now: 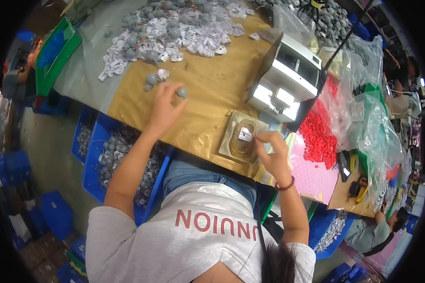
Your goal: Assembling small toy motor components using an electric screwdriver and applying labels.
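My left hand is over the brown-covered table, fingers bent. A small grey ball-shaped part sits between its forefinger and thumb. Just beyond the fingertips lie a few more grey ball parts with a white piece. My right hand is at the right edge of a square block with an oval hollow. Its thumb and forefinger come together there; what they pinch, if anything, is too small to make out. A white tag-like piece with dark marks lies in the hollow.
A big pile of white pieces and grey balls covers the far table. A white machine stands beyond the block. Small red parts and clear bags are on the right. Blue bins of grey parts stand below the left edge.
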A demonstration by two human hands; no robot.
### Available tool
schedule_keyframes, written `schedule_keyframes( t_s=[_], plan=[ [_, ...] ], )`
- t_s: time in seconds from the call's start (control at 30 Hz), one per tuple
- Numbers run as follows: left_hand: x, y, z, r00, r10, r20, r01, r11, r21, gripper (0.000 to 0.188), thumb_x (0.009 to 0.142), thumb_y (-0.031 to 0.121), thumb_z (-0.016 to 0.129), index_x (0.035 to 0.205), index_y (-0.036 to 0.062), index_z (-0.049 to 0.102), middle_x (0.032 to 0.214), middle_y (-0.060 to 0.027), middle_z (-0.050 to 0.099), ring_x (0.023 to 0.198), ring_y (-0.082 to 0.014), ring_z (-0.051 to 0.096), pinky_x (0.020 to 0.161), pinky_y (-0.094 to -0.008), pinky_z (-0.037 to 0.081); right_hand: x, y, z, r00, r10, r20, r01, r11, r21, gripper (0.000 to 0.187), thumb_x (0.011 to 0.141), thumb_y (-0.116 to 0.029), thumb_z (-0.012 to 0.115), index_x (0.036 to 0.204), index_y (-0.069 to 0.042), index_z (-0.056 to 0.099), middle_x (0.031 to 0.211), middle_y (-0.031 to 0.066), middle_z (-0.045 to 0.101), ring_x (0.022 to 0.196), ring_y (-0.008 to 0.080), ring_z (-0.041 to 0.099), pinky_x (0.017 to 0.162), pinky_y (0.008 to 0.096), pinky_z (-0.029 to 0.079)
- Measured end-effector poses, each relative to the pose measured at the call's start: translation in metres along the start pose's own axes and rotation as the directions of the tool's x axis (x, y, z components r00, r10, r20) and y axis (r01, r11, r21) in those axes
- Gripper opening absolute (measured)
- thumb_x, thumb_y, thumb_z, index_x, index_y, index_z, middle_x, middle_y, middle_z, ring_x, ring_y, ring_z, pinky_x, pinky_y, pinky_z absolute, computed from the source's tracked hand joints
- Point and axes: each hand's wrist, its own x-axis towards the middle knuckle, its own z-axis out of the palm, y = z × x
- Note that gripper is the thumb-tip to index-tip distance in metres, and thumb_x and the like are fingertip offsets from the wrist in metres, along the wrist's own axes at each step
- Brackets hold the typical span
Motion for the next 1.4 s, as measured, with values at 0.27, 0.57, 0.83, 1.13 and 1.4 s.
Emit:
schedule_keyframes(
  t_s=[0.27,0.57,0.83,1.13,1.4],
  plan=[
    [-0.003,-0.001,-0.012,0.936,0.353,0.005,-0.326,0.858,0.398,0.050,0.081,0.026,0.079,0.125,0.0090,0.063,0.122,-0.0136,0.058,0.118,-0.0363,0.050,0.102,-0.0455,0.042,0.001,0.009,0.028,0.955,-0.242,0.170,0.290,0.878,-0.381,0.023,0.073,-0.003,0.074,0.094,-0.007,0.065,0.100,0.0056,0.065,0.096,0.0264,0.060,0.080,0.0391,0.047],
    [-0.019,0.000,-0.007,0.978,0.177,0.106,-0.189,0.975,0.117,0.045,0.081,0.009,0.078,0.123,0.0059,0.062,0.117,-0.0141,0.059,0.108,-0.0327,0.058,0.093,-0.0396,0.048,-0.008,0.009,0.031,0.983,-0.164,0.086,0.183,0.930,-0.319,0.037,0.076,-0.005,0.078,0.111,-0.005,0.065,0.114,0.0103,0.063,0.103,0.0306,0.059,0.086,0.0422,0.048],
    [-0.048,0.124,0.004,0.882,0.452,0.135,-0.402,0.870,-0.284,0.049,0.076,0.005,0.084,0.120,0.0038,0.061,0.115,-0.0130,0.060,0.104,-0.0257,0.061,0.089,-0.0335,0.050,0.039,-0.051,0.019,0.982,0.074,0.174,-0.129,0.934,0.333,0.039,0.085,-0.007,0.075,0.121,0.000,0.062,0.112,0.0172,0.066,0.096,0.0239,0.064,0.086,0.0371,0.052],
    [-0.087,0.095,0.059,0.939,0.117,0.322,-0.014,0.952,-0.306,0.049,0.080,0.008,0.083,0.120,0.0048,0.055,0.111,-0.0075,0.054,0.100,-0.0162,0.057,0.084,-0.0276,0.049,0.008,-0.040,-0.006,0.905,0.297,0.305,-0.343,0.933,0.110,0.016,0.088,-0.002,0.073,0.105,0.000,0.072,0.085,0.0035,0.071,0.066,0.0105,0.064,0.058,0.0260,0.050],
    [-0.075,0.083,0.088,0.949,0.098,0.301,-0.051,0.986,-0.160,0.045,0.078,0.012,0.080,0.116,0.0056,0.057,0.111,-0.0148,0.057,0.100,-0.0338,0.060,0.083,-0.0401,0.050,0.011,-0.008,0.013,0.961,-0.169,0.219,0.241,0.898,-0.369,0.025,0.073,-0.006,0.070,0.098,-0.007,0.072,0.082,0.0056,0.062,0.074,0.0238,0.063,0.059,0.0350,0.053]
  ],
)
